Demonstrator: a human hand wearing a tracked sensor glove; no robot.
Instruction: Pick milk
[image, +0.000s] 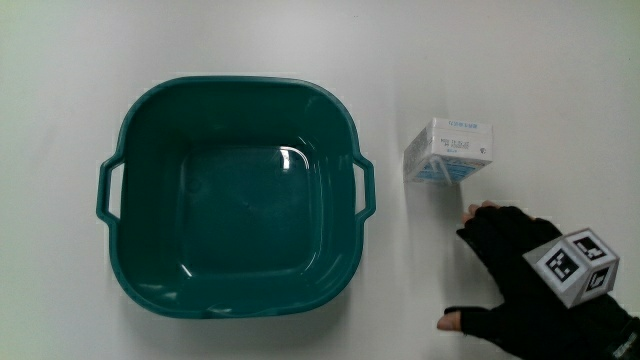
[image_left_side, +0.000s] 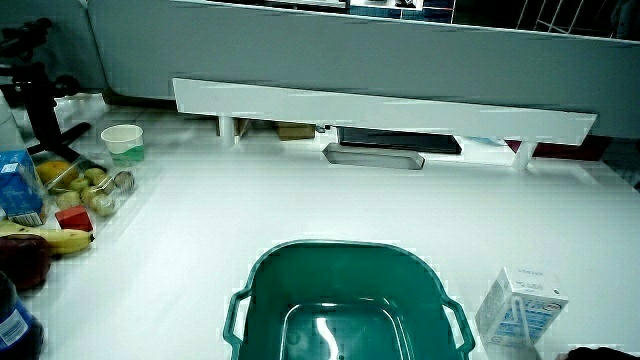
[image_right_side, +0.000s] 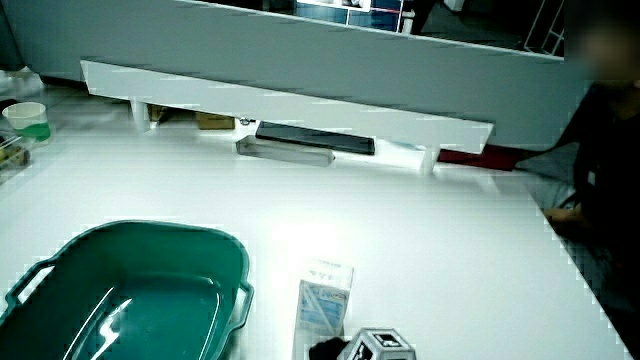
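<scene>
A small white and blue milk carton (image: 449, 151) stands upright on the white table beside the green tub (image: 150, 200). It also shows in both side views (image_left_side: 519, 308) (image_right_side: 324, 305). The hand (image: 520, 275), in a black glove with a patterned cube (image: 572, 264) on its back, lies nearer to the person than the carton, a short gap away from it. Its fingers are spread and hold nothing. In a side view only the cube (image_right_side: 378, 346) and a fingertip show, just in front of the carton.
The green tub (image_left_side: 300, 265) has two handles and holds nothing. At the table's edge in a side view lie bananas (image_left_side: 50, 238), other fruit, a blue box (image_left_side: 20, 190) and a paper cup (image_left_side: 124, 139). A low white partition (image_left_side: 380, 112) stands past a grey tray (image_left_side: 372, 157).
</scene>
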